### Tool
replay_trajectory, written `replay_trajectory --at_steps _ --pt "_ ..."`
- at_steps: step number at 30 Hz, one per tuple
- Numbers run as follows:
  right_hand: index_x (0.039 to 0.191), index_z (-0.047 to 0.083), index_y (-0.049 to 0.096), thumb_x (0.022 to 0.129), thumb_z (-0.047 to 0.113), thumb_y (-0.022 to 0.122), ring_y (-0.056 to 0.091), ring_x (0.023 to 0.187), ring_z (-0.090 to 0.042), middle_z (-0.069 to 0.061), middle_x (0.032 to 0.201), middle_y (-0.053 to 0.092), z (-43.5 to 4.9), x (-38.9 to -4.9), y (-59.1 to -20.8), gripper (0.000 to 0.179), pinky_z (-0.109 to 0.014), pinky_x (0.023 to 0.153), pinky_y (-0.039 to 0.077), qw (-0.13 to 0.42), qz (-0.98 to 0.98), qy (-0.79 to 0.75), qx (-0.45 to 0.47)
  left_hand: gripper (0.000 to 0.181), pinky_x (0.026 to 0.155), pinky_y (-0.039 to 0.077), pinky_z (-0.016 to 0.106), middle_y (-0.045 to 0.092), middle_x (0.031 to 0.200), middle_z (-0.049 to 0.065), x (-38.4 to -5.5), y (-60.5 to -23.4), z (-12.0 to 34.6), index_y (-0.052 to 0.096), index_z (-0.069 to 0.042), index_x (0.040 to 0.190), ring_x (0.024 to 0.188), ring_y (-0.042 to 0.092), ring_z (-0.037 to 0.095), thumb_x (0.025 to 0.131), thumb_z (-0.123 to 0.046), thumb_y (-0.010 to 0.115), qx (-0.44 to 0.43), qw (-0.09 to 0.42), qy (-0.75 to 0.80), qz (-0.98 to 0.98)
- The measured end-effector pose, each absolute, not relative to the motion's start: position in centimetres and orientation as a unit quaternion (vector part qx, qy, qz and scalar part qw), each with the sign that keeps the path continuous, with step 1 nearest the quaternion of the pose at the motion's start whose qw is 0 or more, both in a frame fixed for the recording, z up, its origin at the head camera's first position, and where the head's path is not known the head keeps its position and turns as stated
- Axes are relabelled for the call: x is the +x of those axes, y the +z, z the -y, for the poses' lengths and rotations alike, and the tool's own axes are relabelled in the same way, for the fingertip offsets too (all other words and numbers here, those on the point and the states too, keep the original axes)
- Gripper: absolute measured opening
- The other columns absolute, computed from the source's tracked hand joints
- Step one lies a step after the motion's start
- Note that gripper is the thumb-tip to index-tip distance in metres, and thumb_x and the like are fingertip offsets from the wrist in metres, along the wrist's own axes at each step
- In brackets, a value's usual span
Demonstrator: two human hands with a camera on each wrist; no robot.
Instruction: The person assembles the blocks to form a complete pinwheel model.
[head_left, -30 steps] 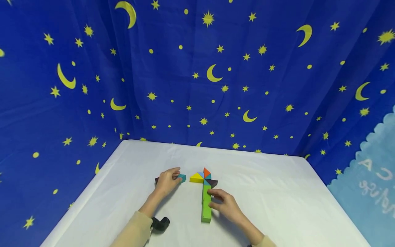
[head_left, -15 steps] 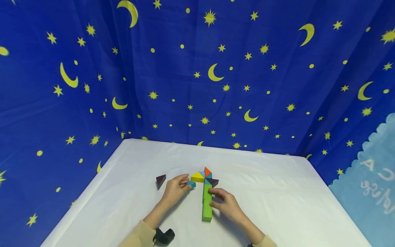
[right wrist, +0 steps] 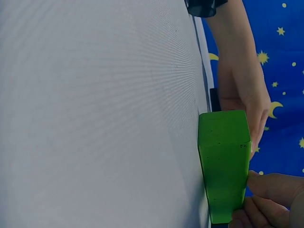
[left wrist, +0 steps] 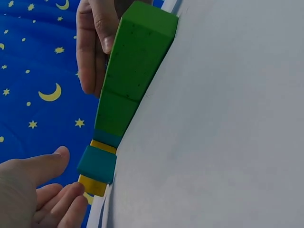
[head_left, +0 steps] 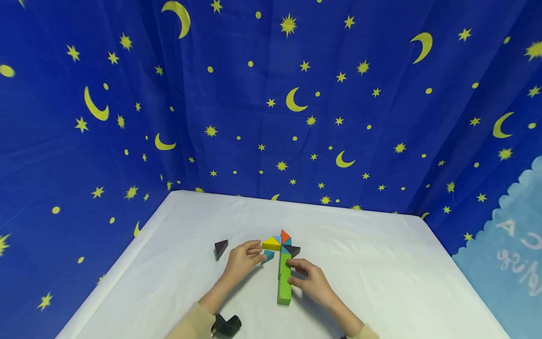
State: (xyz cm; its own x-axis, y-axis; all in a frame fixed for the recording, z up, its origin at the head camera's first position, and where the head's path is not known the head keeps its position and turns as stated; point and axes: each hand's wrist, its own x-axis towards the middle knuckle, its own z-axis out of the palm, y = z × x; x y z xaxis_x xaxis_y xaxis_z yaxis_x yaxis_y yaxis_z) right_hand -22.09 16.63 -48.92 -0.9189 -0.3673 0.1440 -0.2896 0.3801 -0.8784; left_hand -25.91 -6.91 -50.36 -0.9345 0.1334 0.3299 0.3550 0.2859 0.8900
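Note:
In the head view my left hand (head_left: 243, 260) is beside a teal triangular block (head_left: 268, 255). In the left wrist view, a gap separates its thumb from the teal block (left wrist: 97, 164), and its fingertips are close to the block's near side. My right hand (head_left: 313, 281) rests its fingertips along the right side of the green blocks (head_left: 284, 282), which lie end to end. Beyond their far end, a yellow block (head_left: 271, 244), an orange triangular block (head_left: 285, 236) and a dark triangular block (head_left: 292, 250) sit together with small blue and teal pieces.
Another dark triangular block (head_left: 220, 248) lies apart, left of my left hand. A black device (head_left: 227, 325) is at my left wrist. The white table (head_left: 381, 273) ends at a blue curtain (head_left: 237, 103) with yellow moons and stars.
My left hand has carried the teal block rightward and nearer, beside the green blocks, and its fingers have since loosened. The dark block at left has come into full view. My right hand stays put.

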Motion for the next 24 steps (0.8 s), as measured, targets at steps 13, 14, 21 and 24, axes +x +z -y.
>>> replay_trajectory --at_steps 13,14,21,24 --pt "0.124 0.001 0.058 0.084 0.012 0.071 0.052 0.118 -0.029 -0.012 0.124 0.059 -16.7 -22.1 -49.0 0.043 -0.035 0.099 0.043 0.037 -0.827 -0.524 -0.200 0.022 0.064 0.056 0.022 0.071 0.085 0.011 -25.6 -50.8 6.1 0.070 0.005 0.098 0.074 0.069 0.020 0.077 -0.003 0.074 -0.126 0.112 -0.556 0.814" --pt "0.124 0.001 0.058 0.084 0.012 0.071 0.052 0.118 -0.029 -0.012 0.124 0.059 -16.7 -22.2 -49.0 0.044 -0.035 0.099 0.043 0.036 -0.827 -0.524 -0.200 0.022 0.064 0.056 0.022 0.071 0.085 0.010 -25.7 -50.8 6.0 0.070 0.004 0.097 0.074 0.069 0.019 0.077 -0.003 0.074 -0.126 0.114 -0.556 0.814" --pt "0.124 0.000 0.058 0.084 0.011 0.071 0.053 0.117 -0.031 -0.014 0.123 0.059 -16.7 -22.1 -49.0 0.043 -0.036 0.099 0.044 0.027 -0.824 -0.528 -0.204 0.020 0.065 0.056 0.022 0.071 0.084 0.008 -26.3 -51.0 5.0 0.071 0.002 0.096 0.074 0.069 0.017 0.077 -0.004 0.075 -0.122 0.122 -0.545 0.820" --pt "0.123 -0.001 0.058 0.083 0.008 0.071 0.054 0.116 -0.031 -0.015 0.122 0.059 -16.5 -21.9 -48.7 0.043 -0.036 0.098 0.044 0.022 -0.827 -0.523 -0.204 0.020 0.066 0.056 0.023 0.071 0.084 0.007 -26.6 -50.9 4.7 0.071 0.001 0.095 0.074 0.069 0.017 0.077 -0.005 0.075 -0.122 0.127 -0.539 0.823"
